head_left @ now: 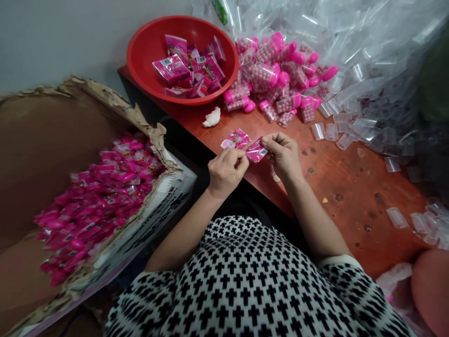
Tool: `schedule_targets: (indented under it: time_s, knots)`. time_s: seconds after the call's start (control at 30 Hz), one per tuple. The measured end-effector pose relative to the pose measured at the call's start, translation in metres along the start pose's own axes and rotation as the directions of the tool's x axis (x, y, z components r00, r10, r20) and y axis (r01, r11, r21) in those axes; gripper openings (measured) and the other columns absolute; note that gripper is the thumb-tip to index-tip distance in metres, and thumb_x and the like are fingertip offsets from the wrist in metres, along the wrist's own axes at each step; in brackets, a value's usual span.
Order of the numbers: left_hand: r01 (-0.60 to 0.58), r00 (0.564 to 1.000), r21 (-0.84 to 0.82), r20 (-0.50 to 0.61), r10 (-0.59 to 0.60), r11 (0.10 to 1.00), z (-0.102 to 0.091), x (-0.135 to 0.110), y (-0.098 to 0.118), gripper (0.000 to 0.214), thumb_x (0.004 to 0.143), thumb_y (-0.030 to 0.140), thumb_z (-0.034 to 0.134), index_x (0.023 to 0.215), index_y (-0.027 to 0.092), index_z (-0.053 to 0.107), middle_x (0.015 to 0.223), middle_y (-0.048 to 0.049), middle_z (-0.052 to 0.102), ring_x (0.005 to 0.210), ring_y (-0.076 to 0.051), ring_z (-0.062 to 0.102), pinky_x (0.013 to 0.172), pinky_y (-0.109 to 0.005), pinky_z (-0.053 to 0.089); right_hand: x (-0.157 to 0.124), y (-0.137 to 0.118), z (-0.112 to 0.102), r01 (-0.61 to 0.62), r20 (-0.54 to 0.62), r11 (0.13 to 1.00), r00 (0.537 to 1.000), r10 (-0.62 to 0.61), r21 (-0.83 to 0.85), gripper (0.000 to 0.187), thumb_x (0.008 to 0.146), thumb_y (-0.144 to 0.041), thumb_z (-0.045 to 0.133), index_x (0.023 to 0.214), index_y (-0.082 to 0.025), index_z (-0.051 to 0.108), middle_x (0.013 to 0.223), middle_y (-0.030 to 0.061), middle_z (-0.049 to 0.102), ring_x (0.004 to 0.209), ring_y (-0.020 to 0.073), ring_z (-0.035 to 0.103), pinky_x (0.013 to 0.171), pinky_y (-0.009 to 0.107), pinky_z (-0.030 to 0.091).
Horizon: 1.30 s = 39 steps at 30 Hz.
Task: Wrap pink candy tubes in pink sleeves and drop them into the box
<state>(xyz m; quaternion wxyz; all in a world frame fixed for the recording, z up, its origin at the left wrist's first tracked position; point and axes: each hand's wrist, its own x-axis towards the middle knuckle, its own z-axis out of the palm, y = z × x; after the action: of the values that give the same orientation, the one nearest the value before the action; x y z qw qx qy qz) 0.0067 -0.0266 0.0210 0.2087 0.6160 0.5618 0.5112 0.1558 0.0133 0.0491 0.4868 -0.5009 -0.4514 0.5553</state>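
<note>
Left hand [226, 173], right hand [286, 155] pinch wrapper [256, 151] | long axis slants away rightward, probably | corners hidden in grip; print blurred

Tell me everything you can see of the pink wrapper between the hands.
The pink wrapper is small, printed and glossy, apparently thin plastic film, with a barcode towards its lower right. It sits at a slant over the reddish table. The left hand grips its left edge, the right hand its upper right. Its contents, if any, can't be told.
</note>
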Motion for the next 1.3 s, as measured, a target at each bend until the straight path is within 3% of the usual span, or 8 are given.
schedule_targets:
  time_s: [0.2, 0.37, 0.57, 0.73, 0.87, 0.97, 1.17, 1.3]
  knots:
    - [0.073, 0.996, -0.102, 0.056, -0.068, 0.992, -0.012, -0.005, -0.015, 0.007, 0.076, 0.021, 0.066, 0.080, 0.024, 0.072, 0.092, -0.0059, 0.072, 0.093, -0.021, 0.066, 0.092, -0.031, 0.046, 0.003, 0.005, 0.004, 0.143, -0.021, 0.977, 0.989, -0.148, -0.156, 0.029, 0.076, -0.047, 0.072, 0.071, -0.020, 0.060, 0.060, -0.0042, 0.052, 0.053, 0.0078, 0.043, 0.049, 0.023, 0.035]
    - [0.255, 0.957, -0.242, -0.076, -0.280, 0.936, -0.022, -0.001, -0.014, 0.009, 0.074, 0.027, 0.070, 0.081, 0.022, 0.072, 0.081, -0.0033, 0.070, 0.076, -0.015, 0.065, 0.081, -0.027, 0.051, 0.017, -0.008, -0.013, 0.192, 0.117, 0.965, 0.978, -0.173, -0.179, 0.034, 0.072, -0.053, 0.074, 0.072, -0.021, 0.062, 0.061, -0.0042, 0.052, 0.054, 0.0085, 0.044, 0.052, 0.023, 0.038]
    - [0.573, 0.819, -0.590, 0.436, -0.372, 0.568, -0.008, 0.020, 0.000, 0.037, 0.069, 0.048, 0.074, 0.089, 0.017, 0.073, 0.082, -0.0047, 0.069, 0.076, -0.017, 0.067, 0.067, -0.029, 0.057, 0.023, -0.020, -0.016, 0.223, 0.368, 0.947, 0.921, -0.126, -0.233, 0.035, 0.075, -0.055, 0.070, 0.079, -0.020, 0.067, 0.067, -0.0029, 0.058, 0.058, 0.0087, 0.048, 0.056, 0.024, 0.040]
    - [0.550, 0.835, -0.544, 0.382, -0.396, 0.634, 0.001, 0.022, -0.001, 0.027, 0.066, 0.039, 0.079, 0.058, 0.017, 0.067, 0.059, 0.0024, 0.056, 0.058, -0.010, 0.058, 0.062, -0.024, 0.055, 0.026, -0.022, -0.007, 0.226, 0.399, 0.936, 0.911, -0.104, -0.271, 0.037, 0.072, -0.054, 0.072, 0.075, -0.018, 0.066, 0.063, -0.0033, 0.057, 0.058, 0.0084, 0.047, 0.055, 0.023, 0.039]
    - [0.642, 0.761, -0.593, 0.421, -0.494, 0.486, 0.002, 0.023, -0.001, 0.031, 0.060, 0.038, 0.083, 0.056, 0.013, 0.065, 0.059, 0.0007, 0.059, 0.057, -0.011, 0.061, 0.060, -0.026, 0.057, 0.032, -0.022, -0.017, 0.211, 0.189, 0.921, 0.970, -0.154, -0.328, 0.040, 0.073, -0.058, 0.069, 0.072, -0.018, 0.062, 0.058, -0.0034, 0.055, 0.053, 0.0087, 0.046, 0.053, 0.023, 0.037]
    - [0.692, 0.681, -0.635, 0.418, -0.601, 0.342, 0.001, 0.025, 0.000, 0.032, 0.055, 0.034, 0.087, 0.060, 0.011, 0.065, 0.064, -0.0025, 0.065, 0.058, -0.012, 0.065, 0.058, -0.025, 0.056, 0.023, -0.023, -0.037, 0.204, 0.070, 0.796, 0.977, -0.200, -0.569, 0.038, 0.082, -0.056, 0.061, 0.076, -0.018, 0.064, 0.061, -0.0011, 0.057, 0.056, 0.0113, 0.050, 0.057, 0.025, 0.038]
    - [0.708, 0.573, -0.691, 0.442, -0.690, 0.146, 0.004, 0.028, 0.002, 0.030, 0.058, 0.027, 0.086, 0.064, 0.014, 0.059, 0.063, -0.0002, 0.067, 0.057, -0.011, 0.064, 0.057, -0.023, 0.055, -0.011, -0.011, -0.056, 0.065, 0.034, 0.289, 0.993, -0.110, -0.955, 0.033, 0.085, -0.046, 0.058, 0.094, -0.017, 0.069, 0.088, 0.0107, 0.068, 0.075, 0.0216, 0.059, 0.067, 0.032, 0.039]
    - [0.685, 0.536, -0.727, 0.459, -0.708, 0.048, 0.007, 0.030, 0.004, 0.025, 0.066, 0.025, 0.082, 0.071, 0.016, 0.059, 0.066, 0.0012, 0.068, 0.060, -0.010, 0.065, 0.061, -0.023, 0.057, -0.014, 0.001, -0.052, -0.027, -0.037, 0.359, 0.999, -0.019, -0.933, 0.028, 0.080, -0.044, 0.064, 0.087, -0.017, 0.066, 0.076, 0.0068, 0.065, 0.069, 0.0201, 0.057, 0.062, 0.031, 0.038]
